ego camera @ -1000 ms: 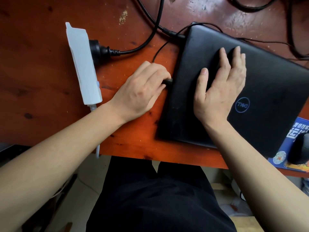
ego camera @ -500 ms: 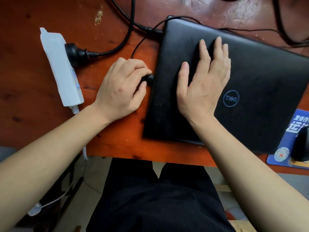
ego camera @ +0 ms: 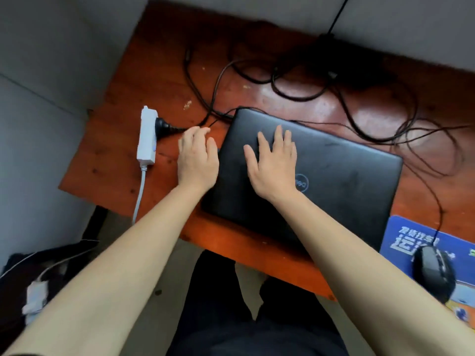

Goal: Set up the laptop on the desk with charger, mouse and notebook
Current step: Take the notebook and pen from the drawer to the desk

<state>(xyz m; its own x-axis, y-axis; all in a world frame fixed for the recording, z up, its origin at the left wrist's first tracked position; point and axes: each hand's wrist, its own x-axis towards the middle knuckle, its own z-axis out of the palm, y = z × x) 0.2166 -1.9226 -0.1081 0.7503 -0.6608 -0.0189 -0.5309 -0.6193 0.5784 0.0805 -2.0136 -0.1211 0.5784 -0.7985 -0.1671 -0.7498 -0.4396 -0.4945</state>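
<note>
A closed black laptop [ego camera: 334,176] lies on the red-brown wooden desk [ego camera: 115,155]. My right hand [ego camera: 273,163] rests flat on its lid, fingers spread. My left hand [ego camera: 196,158] hovers open just left of the laptop's left edge, fingers apart, holding nothing. The charger plug sits at that edge, mostly hidden behind the hand. Thin black charger cable [ego camera: 218,80] loops away over the desk's back. A black mouse [ego camera: 434,272] sits on a blue mouse pad [ego camera: 401,237] at the right front. No notebook is in view.
A white power strip [ego camera: 147,136] lies at the left with a black plug [ego camera: 164,127] in it and a white cord hanging off the front edge. Tangled black cables and a dark adapter [ego camera: 359,70] cover the back of the desk. Grey walls stand behind and left.
My left hand has let go of the charger plug and opened beside the laptop. My head has pulled back and up, so more of the desk shows. The right hand stays on the lid.
</note>
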